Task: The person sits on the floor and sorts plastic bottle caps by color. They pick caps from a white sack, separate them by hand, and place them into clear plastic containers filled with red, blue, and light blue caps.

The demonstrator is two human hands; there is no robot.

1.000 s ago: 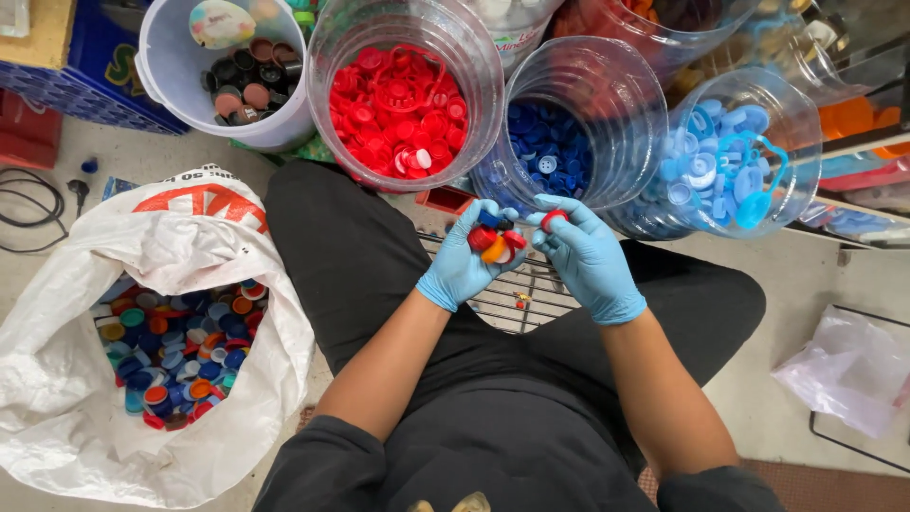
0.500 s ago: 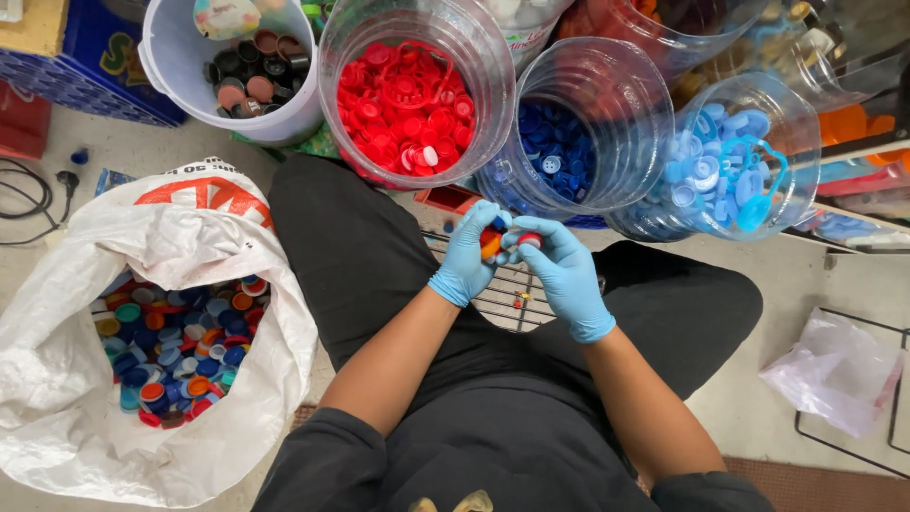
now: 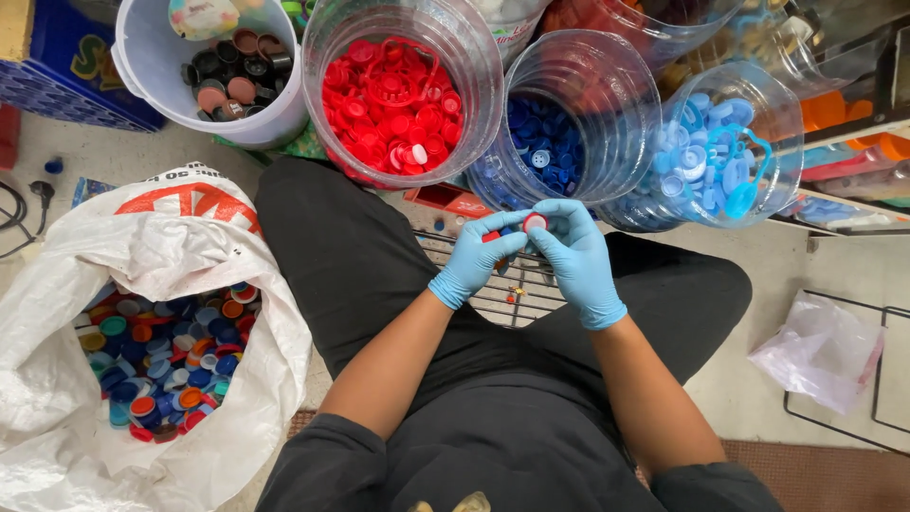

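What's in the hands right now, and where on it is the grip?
The right hand pinches a red bottle cap by its rim at the fingertips. The left hand cups more caps; how it grips them cannot be told.

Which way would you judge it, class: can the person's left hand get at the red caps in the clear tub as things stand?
Probably yes. The left hand sits just below the open-topped clear tub of red caps, nothing between them, though it already holds a red cap.

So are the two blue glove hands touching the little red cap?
Touching. The head view shows the right hand pinching the red cap at its fingertips, with the left hand fingers meeting it from the other side, no gap visible.
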